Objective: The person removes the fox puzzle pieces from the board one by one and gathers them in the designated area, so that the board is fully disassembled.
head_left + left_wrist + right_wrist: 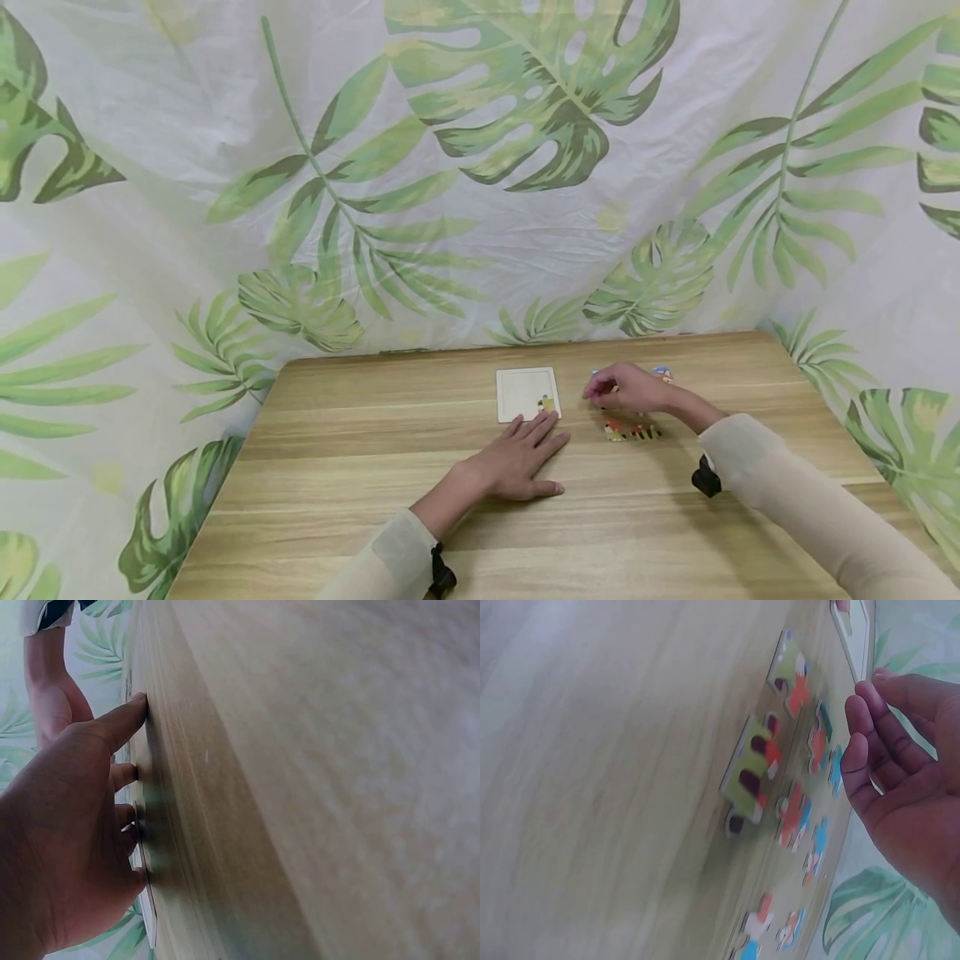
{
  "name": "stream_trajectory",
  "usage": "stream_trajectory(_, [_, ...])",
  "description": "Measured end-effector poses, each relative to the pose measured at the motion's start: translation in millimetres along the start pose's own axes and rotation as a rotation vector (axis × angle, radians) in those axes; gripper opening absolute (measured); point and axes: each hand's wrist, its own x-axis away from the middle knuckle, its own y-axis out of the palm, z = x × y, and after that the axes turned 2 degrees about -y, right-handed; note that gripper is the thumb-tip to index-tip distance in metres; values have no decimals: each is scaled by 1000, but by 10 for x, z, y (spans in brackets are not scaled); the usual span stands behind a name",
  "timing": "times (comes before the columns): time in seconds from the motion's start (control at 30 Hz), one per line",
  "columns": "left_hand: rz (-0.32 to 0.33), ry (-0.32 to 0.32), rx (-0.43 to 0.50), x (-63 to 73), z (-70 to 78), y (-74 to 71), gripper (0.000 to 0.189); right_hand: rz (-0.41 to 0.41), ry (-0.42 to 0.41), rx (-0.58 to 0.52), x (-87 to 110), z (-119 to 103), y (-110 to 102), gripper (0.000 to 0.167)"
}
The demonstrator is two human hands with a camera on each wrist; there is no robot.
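Note:
A square white puzzle tray (517, 393) lies near the back of the table, with a colourful jigsaw piece (546, 403) in its near right corner. My left hand (517, 462) rests palm down in front of it, fingers spread and fingertips at the tray's near edge. To the right, my right hand (626, 388) hovers over loose jigsaw pieces, its fingers loosely curved and thumb near the index finger; nothing shows between them. In the right wrist view a green and red piece (748, 766) lies nearest the hand's near side, and a smaller green piece (786, 671) is beside it.
Several more pieces with blue, red and white parts, such as a red and blue piece (791, 816), lie spread beneath my right hand. The wooden table (360, 467) ends at a leaf-patterned curtain (450, 250) at the back and sides.

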Motion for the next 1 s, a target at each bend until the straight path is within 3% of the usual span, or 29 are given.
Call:
stream_trajectory(0.5, [-3, -2, -2, 1, 2, 7, 83, 3, 26, -42, -282, -35, 122, 16])
stream_trajectory(1.0, [-8, -2, 1, 19, -1, -14, 83, 23, 1, -1, -503, -38, 192, 16])
